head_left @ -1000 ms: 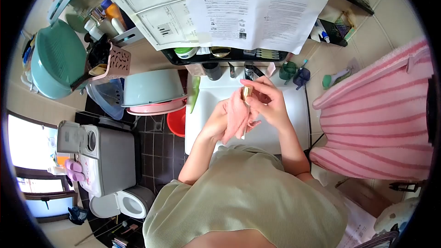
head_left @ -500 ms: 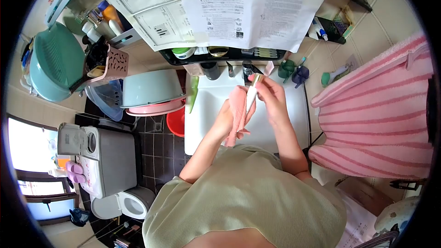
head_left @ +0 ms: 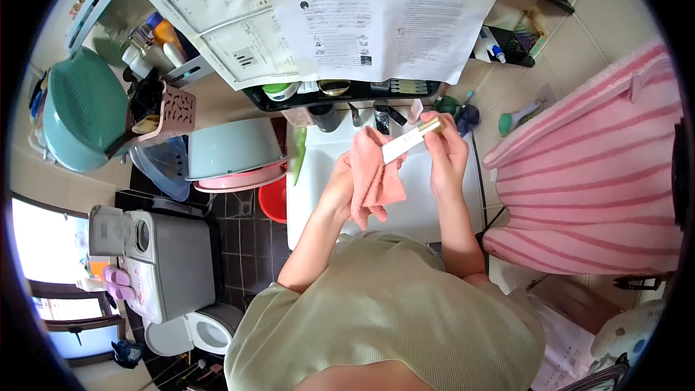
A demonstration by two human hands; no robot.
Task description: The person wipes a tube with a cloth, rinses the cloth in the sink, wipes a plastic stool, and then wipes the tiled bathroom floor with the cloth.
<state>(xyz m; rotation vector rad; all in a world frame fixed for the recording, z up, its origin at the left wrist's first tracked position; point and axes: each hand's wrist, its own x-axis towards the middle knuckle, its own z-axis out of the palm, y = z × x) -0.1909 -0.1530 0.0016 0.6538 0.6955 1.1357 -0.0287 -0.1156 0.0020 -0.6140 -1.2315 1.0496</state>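
Salmon cloth point(head_left: 375, 181) is draping over our left hand point(head_left: 339, 187), which is curling around it with the fingers mostly hidden; we are holding it above the sink point(head_left: 413, 217). Our right hand point(head_left: 450, 150) is closing its thumb and fingers around the gold cap point(head_left: 430, 127) of a white tube point(head_left: 404, 145). The tube is slanting above the sink, its other end meeting the cloth. Behind the sink, a dark faucet point(head_left: 382, 117) is standing between a dark cup point(head_left: 325, 118) and a blue cup point(head_left: 469, 118). Left of the sink, a red basin point(head_left: 272, 200) is sitting low; right of it, a striped towel point(head_left: 586, 181) is hanging.
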